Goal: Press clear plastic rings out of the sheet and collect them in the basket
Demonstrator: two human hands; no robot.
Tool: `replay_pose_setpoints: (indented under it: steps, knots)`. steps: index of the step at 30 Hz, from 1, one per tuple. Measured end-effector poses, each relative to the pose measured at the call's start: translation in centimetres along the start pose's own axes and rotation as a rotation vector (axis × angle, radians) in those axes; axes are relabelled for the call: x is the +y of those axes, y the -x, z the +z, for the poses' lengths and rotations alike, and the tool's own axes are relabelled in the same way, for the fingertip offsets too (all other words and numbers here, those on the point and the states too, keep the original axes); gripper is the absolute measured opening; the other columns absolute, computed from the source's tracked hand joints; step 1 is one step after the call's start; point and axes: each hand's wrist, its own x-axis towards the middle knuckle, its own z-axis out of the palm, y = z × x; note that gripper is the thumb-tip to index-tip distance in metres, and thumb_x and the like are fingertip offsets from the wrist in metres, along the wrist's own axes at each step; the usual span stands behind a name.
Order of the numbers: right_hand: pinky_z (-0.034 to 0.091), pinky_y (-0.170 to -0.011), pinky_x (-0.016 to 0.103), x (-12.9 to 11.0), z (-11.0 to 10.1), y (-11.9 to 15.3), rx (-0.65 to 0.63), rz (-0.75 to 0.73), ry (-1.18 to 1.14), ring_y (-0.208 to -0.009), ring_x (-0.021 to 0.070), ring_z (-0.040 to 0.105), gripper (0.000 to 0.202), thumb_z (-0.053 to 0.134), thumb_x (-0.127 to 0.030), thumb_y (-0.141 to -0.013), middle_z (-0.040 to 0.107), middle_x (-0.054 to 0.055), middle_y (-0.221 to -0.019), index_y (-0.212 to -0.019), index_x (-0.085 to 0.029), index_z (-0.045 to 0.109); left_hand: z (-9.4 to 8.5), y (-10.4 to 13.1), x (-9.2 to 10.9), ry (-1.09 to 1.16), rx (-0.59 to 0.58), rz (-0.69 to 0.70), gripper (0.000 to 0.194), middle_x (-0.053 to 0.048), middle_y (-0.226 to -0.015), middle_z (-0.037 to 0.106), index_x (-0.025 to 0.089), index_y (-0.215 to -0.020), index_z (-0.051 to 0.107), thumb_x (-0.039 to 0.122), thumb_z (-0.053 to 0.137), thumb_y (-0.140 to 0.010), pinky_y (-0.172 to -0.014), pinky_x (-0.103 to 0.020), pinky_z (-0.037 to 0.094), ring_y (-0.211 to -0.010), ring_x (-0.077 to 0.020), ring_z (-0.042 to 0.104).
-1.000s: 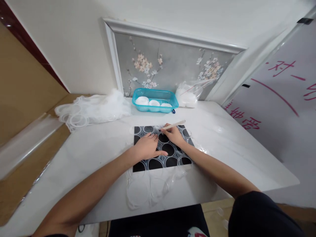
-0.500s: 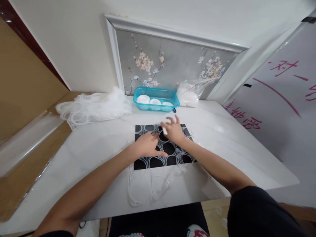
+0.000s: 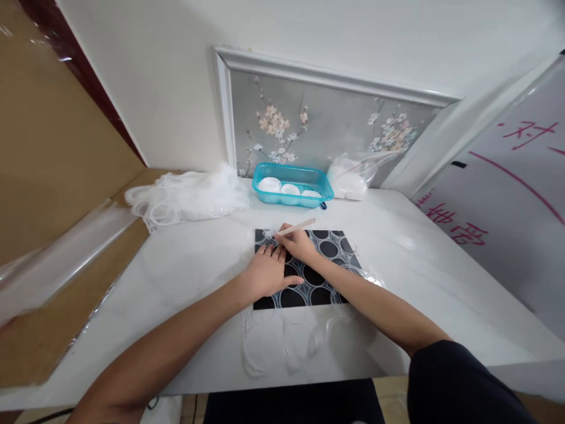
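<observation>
Holding a stick [image 3: 303, 225] near the sheet's [image 3: 329, 249] edge, right hand [image 3: 300, 244] clears basket [image 3: 288, 200].

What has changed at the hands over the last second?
The right hand has moved left along the far edge of the black patterned sheet; spread open half a second ago, it now pinches the pale stick again. The left hand stays flat on the sheet, and the blue basket stands where it was.

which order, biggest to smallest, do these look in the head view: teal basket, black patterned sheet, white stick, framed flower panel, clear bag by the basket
1. Framed flower panel
2. Black patterned sheet
3. Teal basket and clear bag: too alike to rank
4. White stick
</observation>
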Motion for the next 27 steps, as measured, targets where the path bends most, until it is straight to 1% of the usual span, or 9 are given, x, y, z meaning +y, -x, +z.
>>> replay_pose_setpoints:
  steps: [4,8,11,16,20,22,24,25,27]
  knots:
    - [0.036,-0.056,0.027,0.5,-0.7,0.2,0.033,0.069,-0.066,-0.057,0.0156,0.053,0.025,0.058,-0.039,-0.082,0.057,0.0,-0.06,-0.069,-0.02,0.05,-0.4,0.4,-0.6,0.023,-0.059,0.012,0.097,-0.022,-0.157,0.019,-0.005,-0.151,0.023,0.07,0.035,-0.092,-0.121,-0.044,0.015,-0.147,-0.0356,0.02]
    - [0.037,-0.059,0.028,0.6,-0.8,0.5,0.083,0.092,-0.067,-0.062,0.0172,0.056,0.024,0.058,-0.04,-0.08,0.059,0.001,-0.063,-0.07,-0.02,0.05,-0.6,0.5,-0.8,0.016,-0.098,0.025,0.1,-0.023,-0.157,0.018,-0.005,-0.151,0.023,0.073,0.036,-0.09,-0.121,-0.045,0.016,-0.147,-0.0361,0.02]
    - [0.039,-0.061,0.028,0.7,-0.6,0.6,0.077,0.084,-0.072,-0.064,0.0177,0.057,0.026,0.059,-0.042,-0.08,0.059,0.002,-0.065,-0.068,-0.02,0.051,-0.7,0.6,-0.9,0.016,-0.1,0.044,0.1,-0.024,-0.156,0.02,-0.004,-0.151,0.025,0.074,0.036,-0.09,-0.121,-0.044,0.017,-0.147,-0.0348,0.021]
    - [0.037,-0.058,0.028,1.0,-0.5,0.7,0.081,0.077,-0.1,-0.061,0.0167,0.054,0.028,0.059,-0.043,-0.079,0.056,0.0,-0.061,-0.068,-0.02,0.048,-0.9,0.5,-1.2,0.05,-0.053,0.067,0.098,-0.027,-0.153,0.026,-0.006,-0.148,0.031,0.071,0.042,-0.089,-0.12,-0.043,0.018,-0.146,-0.0337,0.024]
    - [0.038,-0.057,0.027,1.0,-0.6,0.7,0.09,0.064,-0.08,-0.059,0.0163,0.053,0.028,0.059,-0.043,-0.08,0.056,-0.001,-0.06,-0.068,-0.021,0.047,-0.7,0.2,-1.4,0.033,-0.072,0.08,0.097,-0.026,-0.154,0.027,-0.006,-0.149,0.03,0.071,0.04,-0.09,-0.12,-0.042,0.018,-0.146,-0.0333,0.024]
    - [0.04,-0.059,0.028,0.8,-0.8,0.7,0.086,0.054,-0.039,-0.062,0.0173,0.056,0.025,0.058,-0.041,-0.082,0.058,0.001,-0.063,-0.07,-0.021,0.049,-0.7,0.2,-1.4,0.023,-0.081,0.081,0.097,-0.026,-0.154,0.026,-0.004,-0.149,0.03,0.072,0.04,-0.09,-0.12,-0.042,0.019,-0.146,-0.0328,0.024]
    - [0.043,-0.062,0.029,0.6,-0.7,0.9,0.085,0.023,0.065,-0.066,0.0188,0.059,0.022,0.055,-0.038,-0.084,0.062,0.002,-0.067,-0.071,-0.021,0.05,-0.8,0.3,-1.4,0.021,-0.08,0.082,0.097,-0.026,-0.154,0.025,-0.004,-0.15,0.029,0.071,0.04,-0.09,-0.12,-0.041,0.018,-0.147,-0.0325,0.024]
    - [0.045,-0.066,0.03,0.4,-0.6,1.1,0.09,-0.014,0.147,-0.071,0.0203,0.061,0.021,0.053,-0.035,-0.086,0.064,0.004,-0.07,-0.071,-0.02,0.051,-0.9,0.4,-1.4,0.027,-0.084,0.085,0.098,-0.027,-0.155,0.024,-0.005,-0.15,0.028,0.071,0.041,-0.089,-0.12,-0.04,0.018,-0.147,-0.0327,0.023]
    - [0.047,-0.083,0.036,0.2,-0.1,1.6,0.101,-0.112,0.349,-0.09,0.0247,0.064,0.018,0.049,-0.029,-0.089,0.068,0.007,-0.08,-0.075,-0.02,0.054,-1.3,0.6,-1.5,0.057,-0.099,0.095,0.101,-0.028,-0.155,0.022,-0.006,-0.15,0.026,0.071,0.044,-0.088,-0.12,-0.038,0.018,-0.147,-0.0337,0.023]
